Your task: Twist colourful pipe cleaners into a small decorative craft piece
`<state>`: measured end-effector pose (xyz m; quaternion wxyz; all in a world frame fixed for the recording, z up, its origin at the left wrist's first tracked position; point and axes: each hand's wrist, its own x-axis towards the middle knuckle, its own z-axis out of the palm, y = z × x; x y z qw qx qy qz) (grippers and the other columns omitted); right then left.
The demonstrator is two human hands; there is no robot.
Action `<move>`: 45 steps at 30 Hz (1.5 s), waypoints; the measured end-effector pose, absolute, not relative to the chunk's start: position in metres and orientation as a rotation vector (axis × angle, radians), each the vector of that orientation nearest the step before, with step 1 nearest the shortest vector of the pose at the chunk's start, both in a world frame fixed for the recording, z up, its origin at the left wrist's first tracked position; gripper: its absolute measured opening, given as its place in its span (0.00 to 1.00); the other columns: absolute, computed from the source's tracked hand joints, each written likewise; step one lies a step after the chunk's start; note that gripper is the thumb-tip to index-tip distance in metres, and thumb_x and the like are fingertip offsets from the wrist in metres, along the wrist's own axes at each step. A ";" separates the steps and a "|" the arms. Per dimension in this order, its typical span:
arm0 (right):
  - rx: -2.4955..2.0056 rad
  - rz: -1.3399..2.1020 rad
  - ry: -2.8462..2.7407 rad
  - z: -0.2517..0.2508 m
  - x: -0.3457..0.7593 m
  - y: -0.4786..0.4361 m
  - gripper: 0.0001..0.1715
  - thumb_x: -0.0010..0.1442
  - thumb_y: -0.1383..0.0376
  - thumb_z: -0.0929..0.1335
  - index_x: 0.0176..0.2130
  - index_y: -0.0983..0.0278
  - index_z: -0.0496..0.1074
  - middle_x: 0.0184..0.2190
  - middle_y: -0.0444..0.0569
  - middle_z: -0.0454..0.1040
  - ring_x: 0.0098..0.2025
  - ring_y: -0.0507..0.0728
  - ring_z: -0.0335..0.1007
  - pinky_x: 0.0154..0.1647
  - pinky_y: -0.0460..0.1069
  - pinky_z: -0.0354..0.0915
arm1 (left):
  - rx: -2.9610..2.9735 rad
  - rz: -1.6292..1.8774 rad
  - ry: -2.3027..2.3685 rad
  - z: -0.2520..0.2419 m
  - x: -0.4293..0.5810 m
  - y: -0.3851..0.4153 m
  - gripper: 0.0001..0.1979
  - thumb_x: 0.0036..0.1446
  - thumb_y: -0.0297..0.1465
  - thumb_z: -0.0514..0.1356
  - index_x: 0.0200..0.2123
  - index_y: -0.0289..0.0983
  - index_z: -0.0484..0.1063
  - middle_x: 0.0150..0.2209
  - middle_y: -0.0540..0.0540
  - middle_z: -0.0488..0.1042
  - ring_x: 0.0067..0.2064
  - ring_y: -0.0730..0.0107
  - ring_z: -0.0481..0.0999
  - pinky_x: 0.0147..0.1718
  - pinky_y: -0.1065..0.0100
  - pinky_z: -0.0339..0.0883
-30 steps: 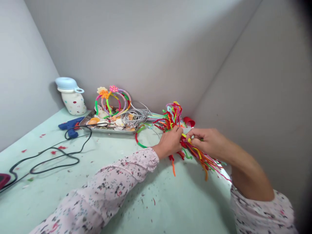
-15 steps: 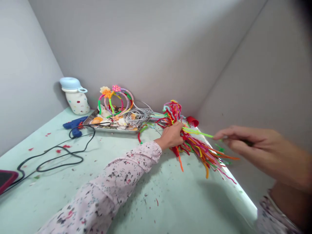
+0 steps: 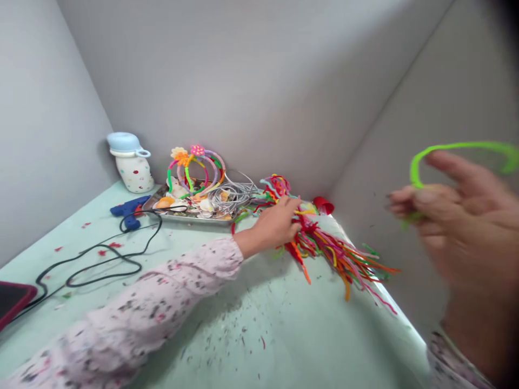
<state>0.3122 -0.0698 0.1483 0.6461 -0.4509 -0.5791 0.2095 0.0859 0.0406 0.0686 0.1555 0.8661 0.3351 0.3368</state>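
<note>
My right hand (image 3: pixel 458 227) is up in the air with the fingers curled, pinching a lime green pipe cleaner (image 3: pixel 458 146) that loops up past the picture's edge. It's pretty blurry, so the exact grip is hard to make out. My left hand (image 3: pixel 273 224) sits on a bunch of pipe cleaners (image 3: pixel 324 254), fingers slightly spread, but I can't tell if it's actually gripping. The bunch lies on the table's far edge. Behind and left of it are a metal tray (image 3: pixel 190 219) and pipe-cleaner headbands (image 3: pixel 197 170), with a blue glue gun (image 3: pixel 127 208) farther left.
</note>
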 end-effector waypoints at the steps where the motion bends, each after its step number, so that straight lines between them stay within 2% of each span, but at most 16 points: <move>1: -1.001 0.547 -1.255 0.156 0.293 -0.068 0.24 0.56 0.67 0.69 0.51 0.48 0.69 0.32 0.43 0.76 0.40 0.55 0.73 0.45 0.52 0.69 | 2.379 1.022 0.989 0.072 0.075 0.040 0.19 0.55 0.29 0.56 0.52 0.36 0.66 0.52 0.40 0.69 0.49 0.61 0.72 0.48 0.62 0.66; 4: -0.909 0.925 -1.098 0.149 0.245 -0.049 0.19 0.53 0.66 0.71 0.46 0.56 0.71 0.33 0.44 0.76 0.38 0.54 0.74 0.43 0.51 0.71 | 1.920 1.013 1.004 0.073 0.046 0.034 0.09 0.57 0.30 0.53 0.38 0.34 0.72 0.35 0.45 0.75 0.35 0.69 0.74 0.35 0.68 0.67; 6: -0.837 1.087 -1.020 0.125 0.223 -0.034 0.23 0.51 0.65 0.72 0.48 0.57 0.69 0.37 0.44 0.76 0.41 0.53 0.73 0.44 0.49 0.70 | 1.672 0.941 0.927 0.066 0.036 0.023 0.11 0.57 0.33 0.54 0.37 0.33 0.72 0.34 0.46 0.74 0.29 0.73 0.71 0.28 0.72 0.63; 8: -0.813 1.218 -1.007 0.095 0.207 -0.023 0.27 0.51 0.64 0.73 0.51 0.57 0.66 0.38 0.44 0.76 0.41 0.53 0.74 0.43 0.48 0.71 | 1.545 0.909 0.807 0.054 0.033 0.008 0.14 0.58 0.38 0.54 0.41 0.35 0.71 0.33 0.47 0.74 0.29 0.74 0.71 0.26 0.73 0.62; 11: -0.840 1.351 -0.994 0.059 0.191 -0.019 0.29 0.53 0.62 0.72 0.53 0.58 0.64 0.38 0.46 0.76 0.36 0.53 0.73 0.33 0.47 0.71 | 1.478 0.886 0.691 0.035 0.034 -0.010 0.16 0.59 0.42 0.54 0.36 0.34 0.70 0.31 0.47 0.73 0.28 0.74 0.71 0.25 0.73 0.61; 12: -0.854 1.353 -0.984 0.052 0.187 -0.019 0.29 0.54 0.62 0.71 0.54 0.59 0.64 0.39 0.46 0.76 0.37 0.53 0.73 0.32 0.47 0.70 | 1.459 0.910 0.689 0.029 0.034 -0.014 0.16 0.59 0.42 0.53 0.35 0.34 0.69 0.32 0.47 0.73 0.27 0.75 0.71 0.24 0.74 0.60; 14: -0.850 1.352 -0.978 0.044 0.182 -0.021 0.28 0.53 0.63 0.72 0.53 0.60 0.65 0.38 0.46 0.77 0.37 0.52 0.72 0.31 0.46 0.69 | 1.481 0.919 0.737 0.020 0.034 -0.016 0.15 0.60 0.40 0.53 0.30 0.34 0.68 0.26 0.50 0.70 0.23 0.78 0.67 0.24 0.75 0.58; 17: -0.833 1.330 -0.958 0.045 0.182 -0.020 0.23 0.53 0.64 0.72 0.50 0.60 0.68 0.35 0.44 0.77 0.38 0.51 0.73 0.37 0.44 0.69 | 1.477 0.922 0.784 0.013 0.033 -0.014 0.14 0.59 0.39 0.54 0.27 0.34 0.65 0.22 0.53 0.66 0.20 0.80 0.63 0.21 0.75 0.56; 19: -0.832 1.312 -0.946 0.049 0.187 -0.017 0.17 0.53 0.64 0.72 0.44 0.61 0.71 0.33 0.44 0.77 0.37 0.50 0.73 0.39 0.44 0.69 | 1.473 0.874 0.789 0.012 0.033 -0.014 0.13 0.59 0.39 0.53 0.30 0.35 0.66 0.22 0.54 0.67 0.18 0.80 0.61 0.19 0.76 0.55; 22: -0.844 1.230 -0.898 0.055 0.196 -0.012 0.09 0.52 0.64 0.73 0.34 0.62 0.72 0.31 0.43 0.78 0.33 0.49 0.74 0.36 0.43 0.70 | 1.468 0.825 0.782 0.015 0.034 -0.018 0.14 0.59 0.40 0.53 0.32 0.35 0.67 0.20 0.54 0.66 0.17 0.80 0.60 0.18 0.76 0.54; 29: -0.956 0.916 -0.856 0.053 0.207 -0.006 0.10 0.52 0.61 0.73 0.32 0.62 0.71 0.30 0.43 0.78 0.31 0.49 0.74 0.34 0.45 0.70 | 1.484 0.828 0.777 0.022 0.036 -0.024 0.14 0.59 0.40 0.53 0.31 0.34 0.66 0.20 0.54 0.66 0.17 0.81 0.59 0.17 0.77 0.53; 32: -0.903 1.005 -0.956 0.046 0.205 -0.008 0.11 0.53 0.59 0.72 0.36 0.60 0.70 0.34 0.43 0.78 0.33 0.50 0.75 0.32 0.45 0.70 | 1.425 0.862 0.797 0.019 0.037 -0.021 0.14 0.59 0.40 0.54 0.31 0.34 0.66 0.20 0.55 0.66 0.16 0.82 0.59 0.15 0.77 0.52; 34: -0.887 1.131 -1.083 0.040 0.200 -0.011 0.17 0.53 0.58 0.71 0.43 0.58 0.69 0.39 0.44 0.77 0.36 0.52 0.75 0.31 0.46 0.71 | 1.405 0.892 0.795 0.017 0.036 -0.019 0.14 0.59 0.41 0.54 0.32 0.35 0.66 0.20 0.55 0.65 0.16 0.82 0.58 0.16 0.77 0.53; 36: -0.918 1.195 -1.241 0.034 0.195 -0.016 0.21 0.51 0.59 0.72 0.45 0.59 0.70 0.40 0.46 0.77 0.38 0.53 0.74 0.36 0.47 0.71 | 1.451 0.929 0.788 0.016 0.035 -0.017 0.16 0.59 0.42 0.53 0.28 0.35 0.65 0.20 0.55 0.64 0.17 0.82 0.58 0.17 0.77 0.53; 40: -1.073 1.050 -1.372 0.026 0.190 -0.021 0.12 0.53 0.57 0.70 0.35 0.62 0.75 0.30 0.45 0.77 0.30 0.52 0.72 0.34 0.48 0.70 | 1.546 0.919 0.824 0.014 0.031 -0.013 0.16 0.60 0.41 0.53 0.28 0.35 0.65 0.21 0.54 0.65 0.19 0.81 0.59 0.19 0.76 0.54; 45: -1.131 0.923 -1.319 0.020 0.192 -0.019 0.12 0.55 0.56 0.70 0.30 0.62 0.73 0.26 0.44 0.75 0.27 0.52 0.70 0.30 0.47 0.68 | 1.613 0.913 0.918 0.014 0.029 -0.011 0.16 0.61 0.40 0.52 0.28 0.35 0.66 0.22 0.54 0.66 0.20 0.79 0.61 0.21 0.75 0.54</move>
